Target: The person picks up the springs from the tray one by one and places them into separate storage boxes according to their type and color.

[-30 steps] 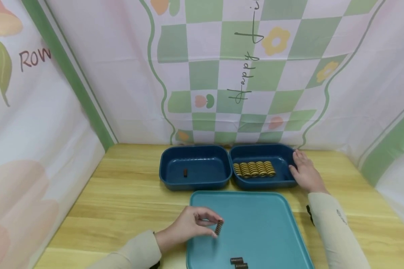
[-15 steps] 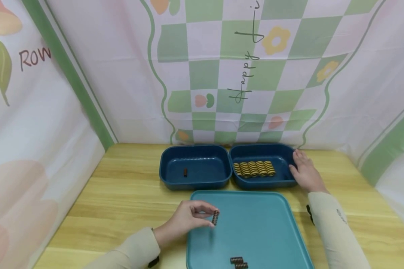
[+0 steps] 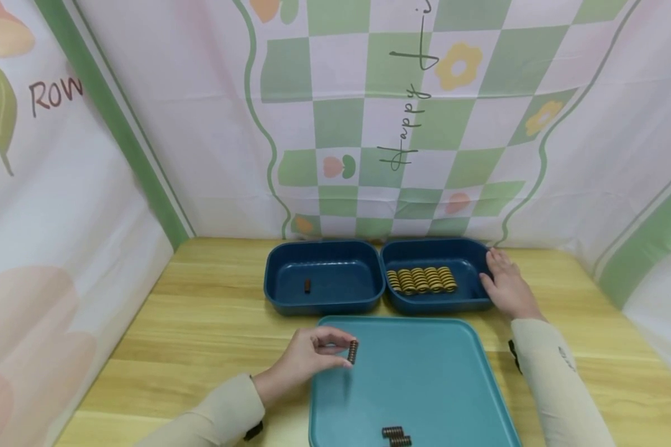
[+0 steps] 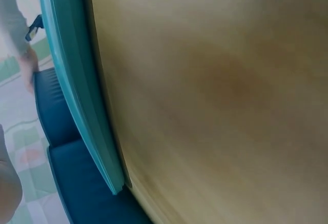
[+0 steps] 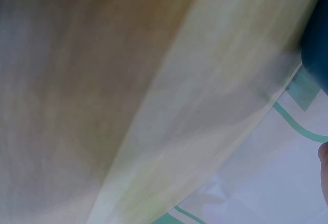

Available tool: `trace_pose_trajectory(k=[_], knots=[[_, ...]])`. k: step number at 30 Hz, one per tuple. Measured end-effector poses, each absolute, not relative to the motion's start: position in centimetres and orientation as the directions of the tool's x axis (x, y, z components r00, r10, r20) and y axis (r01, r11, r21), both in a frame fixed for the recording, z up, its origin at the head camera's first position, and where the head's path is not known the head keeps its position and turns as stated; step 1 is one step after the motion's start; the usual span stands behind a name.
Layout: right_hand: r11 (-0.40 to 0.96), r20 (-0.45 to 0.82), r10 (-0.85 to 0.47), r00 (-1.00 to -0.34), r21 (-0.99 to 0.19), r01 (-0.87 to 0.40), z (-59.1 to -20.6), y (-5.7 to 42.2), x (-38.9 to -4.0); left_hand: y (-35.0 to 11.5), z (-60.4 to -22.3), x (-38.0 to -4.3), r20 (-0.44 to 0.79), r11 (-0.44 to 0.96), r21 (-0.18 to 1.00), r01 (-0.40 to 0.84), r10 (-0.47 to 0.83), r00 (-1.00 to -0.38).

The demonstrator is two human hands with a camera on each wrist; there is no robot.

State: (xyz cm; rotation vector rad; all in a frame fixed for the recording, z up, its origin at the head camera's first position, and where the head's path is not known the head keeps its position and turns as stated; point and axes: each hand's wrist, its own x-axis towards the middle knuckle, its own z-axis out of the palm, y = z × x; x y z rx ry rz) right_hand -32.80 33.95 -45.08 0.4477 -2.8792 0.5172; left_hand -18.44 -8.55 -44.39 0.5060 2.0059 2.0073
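Note:
Over the left part of a teal tray (image 3: pixel 414 372), my left hand (image 3: pixel 307 357) pinches a dark brown coil spring (image 3: pixel 353 352) between thumb and fingertips, the spring standing nearly upright. Two more dark springs (image 3: pixel 394 431) lie together on the tray near its front. My right hand (image 3: pixel 510 288) rests on the right end of the right blue bin (image 3: pixel 475 304), its fingers fairly straight along the rim. Inside that bin, several yellow coil springs (image 3: pixel 420 280) sit in a row toward the left. The left blue bin (image 3: pixel 285 298) holds one small dark brown spring-like piece (image 3: pixel 307 285).
Both bins stand side by side behind the tray on a wooden table (image 3: pixel 201 323). A patterned cloth (image 3: pixel 229 186) hangs directly behind the bins, and another cloth (image 3: pixel 61 248) closes off the left side.
My left hand has lifted the pinched spring away from me and slightly left over the tray, toward the bins. The right hand has stayed on the bin rim.

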Motion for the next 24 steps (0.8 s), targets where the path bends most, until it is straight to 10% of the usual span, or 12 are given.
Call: trace_pose_trajectory(k=[24], knots=[[0.898,0.224,-0.255,-0.941,-0.305,-0.317,-45.3,34.2,-33.1,-9.9,-44.3,-21.2,0.173,0.075,0.975,0.209,0.330,-0.928]])
